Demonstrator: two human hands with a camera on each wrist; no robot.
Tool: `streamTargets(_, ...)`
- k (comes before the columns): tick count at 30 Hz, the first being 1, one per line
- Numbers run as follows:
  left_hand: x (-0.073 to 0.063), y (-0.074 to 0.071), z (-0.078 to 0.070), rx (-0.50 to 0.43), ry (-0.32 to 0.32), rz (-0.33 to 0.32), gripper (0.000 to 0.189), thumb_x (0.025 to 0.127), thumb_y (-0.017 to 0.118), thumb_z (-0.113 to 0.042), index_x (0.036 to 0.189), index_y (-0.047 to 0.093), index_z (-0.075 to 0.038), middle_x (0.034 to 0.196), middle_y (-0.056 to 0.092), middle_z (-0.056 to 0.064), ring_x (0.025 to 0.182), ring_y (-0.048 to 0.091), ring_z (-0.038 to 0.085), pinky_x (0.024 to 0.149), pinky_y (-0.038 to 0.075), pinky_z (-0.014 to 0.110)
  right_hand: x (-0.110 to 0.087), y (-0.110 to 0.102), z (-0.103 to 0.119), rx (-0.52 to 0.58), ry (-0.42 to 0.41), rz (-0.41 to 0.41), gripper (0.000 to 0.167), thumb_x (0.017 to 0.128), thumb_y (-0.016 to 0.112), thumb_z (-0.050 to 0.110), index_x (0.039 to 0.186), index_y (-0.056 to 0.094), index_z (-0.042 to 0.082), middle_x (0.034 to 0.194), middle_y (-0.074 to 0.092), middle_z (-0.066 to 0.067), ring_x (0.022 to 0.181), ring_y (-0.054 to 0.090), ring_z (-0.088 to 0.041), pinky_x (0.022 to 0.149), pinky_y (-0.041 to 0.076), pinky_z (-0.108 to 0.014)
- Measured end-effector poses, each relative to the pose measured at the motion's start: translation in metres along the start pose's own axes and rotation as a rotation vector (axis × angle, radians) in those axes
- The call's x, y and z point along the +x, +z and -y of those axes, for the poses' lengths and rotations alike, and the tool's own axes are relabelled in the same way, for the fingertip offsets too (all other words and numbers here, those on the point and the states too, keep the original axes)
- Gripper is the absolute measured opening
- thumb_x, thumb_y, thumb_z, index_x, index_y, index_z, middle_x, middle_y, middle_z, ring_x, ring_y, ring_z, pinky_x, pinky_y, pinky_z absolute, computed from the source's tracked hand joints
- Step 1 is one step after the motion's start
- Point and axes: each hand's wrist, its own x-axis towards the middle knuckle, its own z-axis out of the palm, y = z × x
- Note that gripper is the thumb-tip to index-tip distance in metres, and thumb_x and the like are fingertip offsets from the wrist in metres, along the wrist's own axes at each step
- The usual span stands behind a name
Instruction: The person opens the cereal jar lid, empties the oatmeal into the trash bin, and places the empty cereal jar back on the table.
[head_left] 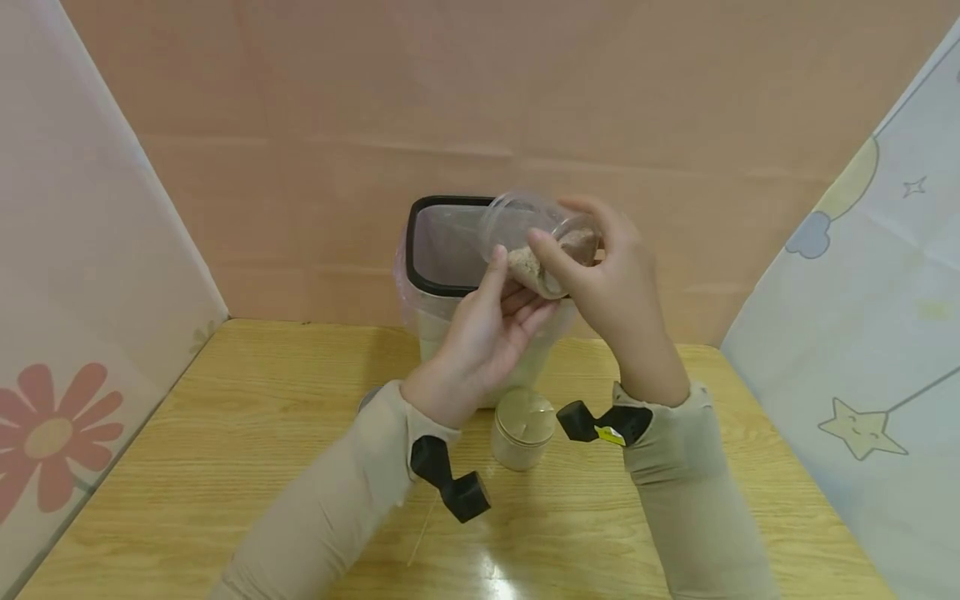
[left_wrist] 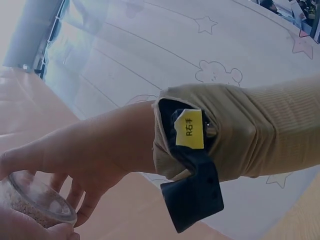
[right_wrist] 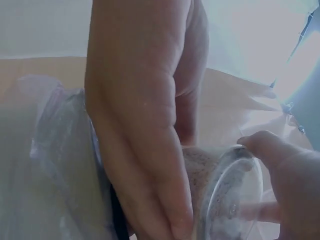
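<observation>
Over the right part of a lined bin, a clear plastic cup is tilted on its side, its wide mouth toward the upper left. Pale, grainy crumbs lie along its lower wall. My right hand grips the cup near its base, thumb on the near side. From below, my left hand holds the cup, its thumb at the rim side and its fingers beneath. The cup's round base and the grains inside show close up in the right wrist view.
A beige lidded canister stands on the wooden table in front of the bin. A thin stick lies nearer. Behind my left sleeve, a round grey edge peeks out. Fabric walls enclose the back and sides.
</observation>
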Motion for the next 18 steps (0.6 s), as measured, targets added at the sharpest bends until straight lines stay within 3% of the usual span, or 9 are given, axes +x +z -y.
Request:
streamTargets(5, 0.0, 0.0, -0.006, -0.06, -0.034, -0.041, 0.059, 0.109, 0.041, -0.042, 0.146, 0.042, 0.004, 0.143, 0.045, 0.025, 0.137, 0.047, 0.032, 0.113, 0.042, 0.036, 0.01, 0.0, 0.006, -0.089, 0.013, 0.058, 0.065, 0.089, 0.068, 0.059, 0.138, 0.06, 0.016, 0.138, 0.056, -0.007, 0.122, 0.051, -0.027, 0.099, 0.045, -0.05)
streamTargets(12, 0.002, -0.001, -0.011, -0.11, -0.089, -0.07, 0.062, 0.107, 0.046, -0.041, 0.146, 0.038, 0.006, 0.144, 0.043, 0.025, 0.139, 0.045, 0.033, 0.114, 0.041, 0.035, 0.017, -0.006, 0.007, -0.067, 0.031, 0.128, 0.065, 0.09, 0.069, 0.056, 0.138, 0.059, 0.014, 0.144, 0.053, -0.008, 0.127, 0.049, -0.031, 0.101, 0.045, -0.055)
streamTargets(18, 0.003, -0.002, -0.014, -0.122, -0.105, -0.062, 0.059, 0.108, 0.046, -0.037, 0.146, 0.039, 0.007, 0.145, 0.043, 0.026, 0.14, 0.044, 0.034, 0.113, 0.041, 0.034, 0.022, -0.009, 0.009, -0.094, 0.071, 0.171, 0.074, 0.09, 0.064, 0.064, 0.143, 0.055, 0.013, 0.149, 0.049, -0.008, 0.133, 0.047, -0.031, 0.106, 0.043, -0.057)
